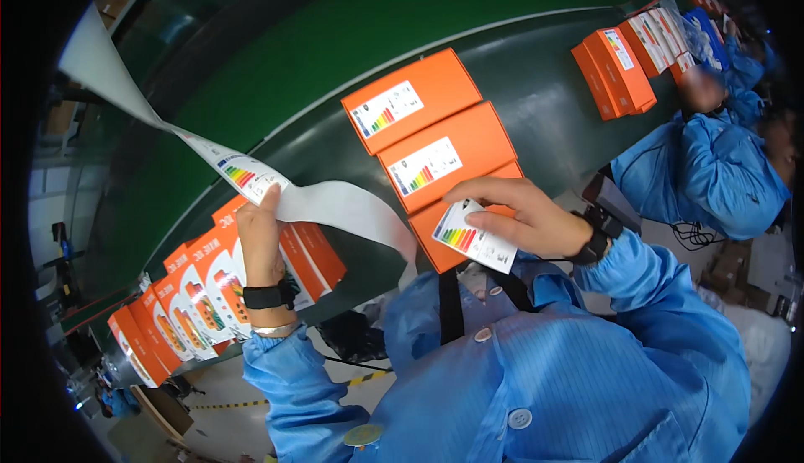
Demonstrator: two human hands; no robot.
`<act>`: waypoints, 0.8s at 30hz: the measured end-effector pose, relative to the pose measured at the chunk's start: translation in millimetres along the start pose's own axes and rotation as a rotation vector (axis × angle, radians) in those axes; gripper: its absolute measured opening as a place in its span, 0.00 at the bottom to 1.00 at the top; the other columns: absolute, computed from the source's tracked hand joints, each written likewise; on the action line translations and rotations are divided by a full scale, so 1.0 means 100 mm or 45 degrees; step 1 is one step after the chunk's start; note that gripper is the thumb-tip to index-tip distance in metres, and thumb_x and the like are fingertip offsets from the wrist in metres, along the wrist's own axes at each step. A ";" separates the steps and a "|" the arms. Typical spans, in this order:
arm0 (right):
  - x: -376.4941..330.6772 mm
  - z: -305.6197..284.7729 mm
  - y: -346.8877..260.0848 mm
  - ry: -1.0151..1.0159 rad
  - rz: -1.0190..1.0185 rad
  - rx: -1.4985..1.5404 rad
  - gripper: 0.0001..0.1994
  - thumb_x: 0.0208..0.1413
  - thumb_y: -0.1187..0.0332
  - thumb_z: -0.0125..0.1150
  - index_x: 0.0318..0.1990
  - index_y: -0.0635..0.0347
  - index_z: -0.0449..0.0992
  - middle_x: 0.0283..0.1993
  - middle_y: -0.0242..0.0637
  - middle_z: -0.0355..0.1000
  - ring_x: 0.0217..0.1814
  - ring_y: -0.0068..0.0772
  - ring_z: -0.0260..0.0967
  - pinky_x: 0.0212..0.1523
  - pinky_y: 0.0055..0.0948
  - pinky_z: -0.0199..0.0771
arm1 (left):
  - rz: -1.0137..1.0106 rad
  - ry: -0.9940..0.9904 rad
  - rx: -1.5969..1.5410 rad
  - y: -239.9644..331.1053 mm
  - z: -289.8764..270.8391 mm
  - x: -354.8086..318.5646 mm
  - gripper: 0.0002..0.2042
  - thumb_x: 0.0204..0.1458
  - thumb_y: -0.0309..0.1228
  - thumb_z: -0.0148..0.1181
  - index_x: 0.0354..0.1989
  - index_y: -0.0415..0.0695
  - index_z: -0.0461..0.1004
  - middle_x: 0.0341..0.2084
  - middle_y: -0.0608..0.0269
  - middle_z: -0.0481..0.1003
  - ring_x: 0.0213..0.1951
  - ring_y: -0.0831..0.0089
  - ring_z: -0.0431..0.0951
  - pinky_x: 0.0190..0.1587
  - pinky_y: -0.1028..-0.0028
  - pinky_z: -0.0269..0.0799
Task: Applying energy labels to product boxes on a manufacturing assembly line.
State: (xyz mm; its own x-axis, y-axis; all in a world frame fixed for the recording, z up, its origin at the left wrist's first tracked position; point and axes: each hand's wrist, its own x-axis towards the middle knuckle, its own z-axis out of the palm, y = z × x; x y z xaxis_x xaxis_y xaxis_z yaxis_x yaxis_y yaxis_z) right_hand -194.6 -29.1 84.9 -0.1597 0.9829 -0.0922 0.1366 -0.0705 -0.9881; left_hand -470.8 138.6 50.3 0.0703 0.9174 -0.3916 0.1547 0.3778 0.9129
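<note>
My left hand pinches a long white backing strip that carries a rectangular label with coloured bars; the strip curls up to the far left. My right hand holds a single peeled label with coloured bars, just above the nearest of three orange boxes. The two boxes beyond it, the middle box and the far box, each carry such a label on top.
A dark green conveyor belt carries the boxes. A row of several orange boxes stands on edge at my left. More orange boxes lie at the right by a co-worker in a blue coat.
</note>
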 end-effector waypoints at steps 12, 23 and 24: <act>0.22 0.31 0.74 -0.450 -0.034 -1.067 0.41 0.38 0.82 0.52 0.63 0.48 0.44 0.36 0.48 0.68 0.31 0.45 0.69 0.28 0.40 0.66 | 0.188 -0.251 0.675 -0.01 0.05 -0.44 0.08 0.45 0.25 0.54 0.31 0.32 0.74 0.25 0.55 0.76 0.28 0.71 0.76 0.32 0.75 0.69; 0.37 0.39 0.68 -0.586 0.063 -1.180 0.42 0.36 0.85 0.49 0.63 0.47 0.45 0.40 0.48 0.68 0.29 0.43 0.69 0.25 0.36 0.67 | 0.091 -0.136 -0.107 -0.04 -0.10 -0.57 0.14 0.49 0.29 0.51 0.42 0.33 0.67 0.32 0.49 0.75 0.36 0.64 0.76 0.45 0.70 0.69; 0.36 0.39 0.69 -0.592 0.061 -1.183 0.42 0.36 0.85 0.49 0.63 0.47 0.45 0.40 0.48 0.68 0.29 0.43 0.69 0.25 0.36 0.67 | 0.089 -0.141 -0.123 -0.04 -0.12 -0.57 0.14 0.49 0.29 0.51 0.42 0.33 0.66 0.32 0.49 0.75 0.36 0.64 0.76 0.45 0.70 0.69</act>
State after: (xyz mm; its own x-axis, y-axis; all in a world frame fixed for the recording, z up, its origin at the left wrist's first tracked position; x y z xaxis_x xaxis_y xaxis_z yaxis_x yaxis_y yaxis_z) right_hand -229.4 -5.1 8.9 -0.4685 0.8059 -0.3621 0.8206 0.2450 -0.5164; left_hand -487.0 86.3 70.4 0.1867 0.9246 -0.3320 0.0502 0.3286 0.9432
